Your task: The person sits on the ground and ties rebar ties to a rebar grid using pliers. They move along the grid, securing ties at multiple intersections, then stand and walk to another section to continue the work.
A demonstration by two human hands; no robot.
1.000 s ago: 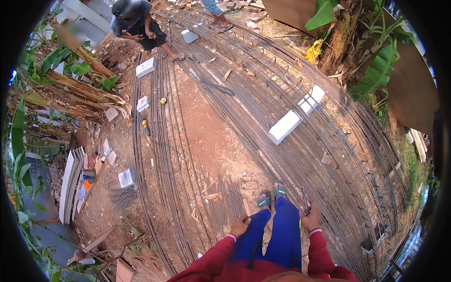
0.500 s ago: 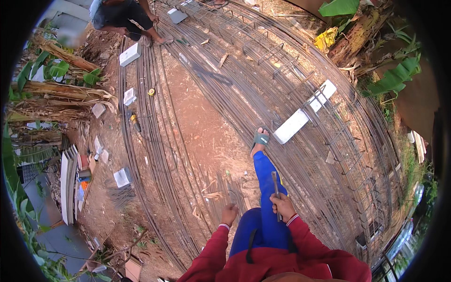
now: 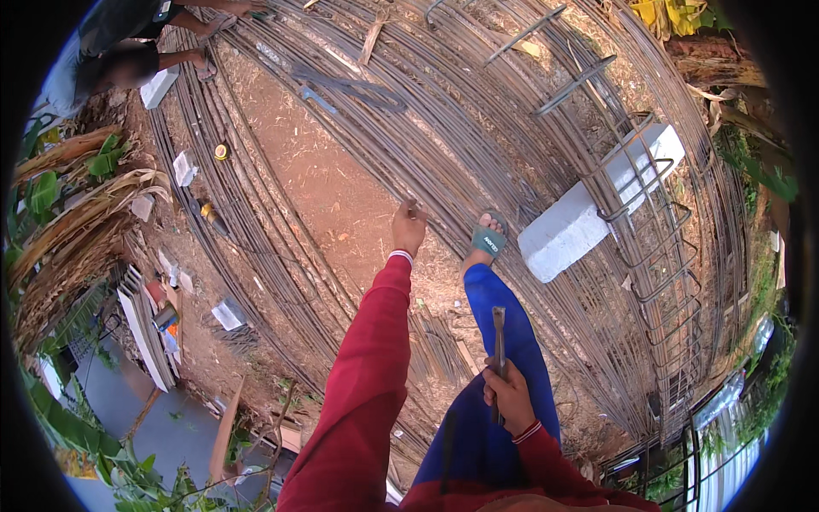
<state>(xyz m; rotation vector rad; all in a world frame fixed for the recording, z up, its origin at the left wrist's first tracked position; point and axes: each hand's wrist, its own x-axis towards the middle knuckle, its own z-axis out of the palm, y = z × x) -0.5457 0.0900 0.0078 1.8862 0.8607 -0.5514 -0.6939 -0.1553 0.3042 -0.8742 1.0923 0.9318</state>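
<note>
Compared with half a second ago, my left hand (image 3: pixel 409 229) is stretched well forward from beside my thigh, now over the edge of the long steel rods (image 3: pixel 444 166), fingers curled (whether they hold anything, I cannot tell). My right hand (image 3: pixel 510 396) keeps its grip on the metal tool (image 3: pixel 499 340), which points forward from the fist over my blue trouser leg (image 3: pixel 536 367), nearer my body than the left hand.

Red sleeves (image 3: pixel 363 350), striped cuffs (image 3: pixel 400 255), blue trousers (image 3: pixel 522 341), green sandal (image 3: pixel 489 241)
</note>
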